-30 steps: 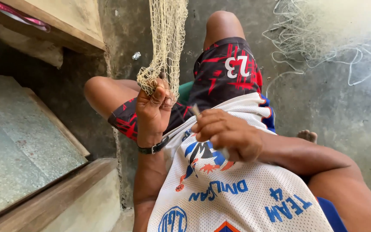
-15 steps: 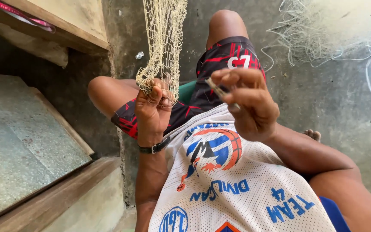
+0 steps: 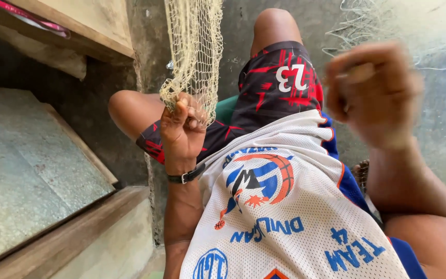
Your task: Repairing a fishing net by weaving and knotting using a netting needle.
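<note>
- Left hand (image 3: 182, 132) is closed on the net (image 3: 194, 49), pinching a bunched fold of mesh between thumb and fingers; a dark strap (image 3: 186, 176) sits on its wrist
- The net hangs down from the top edge, pale yellow and fine-meshed, and ends gathered in that hand, just above the left thigh
- Right hand (image 3: 372, 93) is raised to the right, well apart from the net, and blurred; fingers are curled in, with something pale near the fingertips, too blurred to tell what; I cannot tell whether it grips anything
- The person sits with knees up, in black and red shorts (image 3: 280, 85) and a white mesh jersey (image 3: 280, 217)
- Loose pale line (image 3: 367, 26) lies on the grey floor at upper right; a wooden step (image 3: 52, 243) and a plank (image 3: 78, 26) are on the left
</note>
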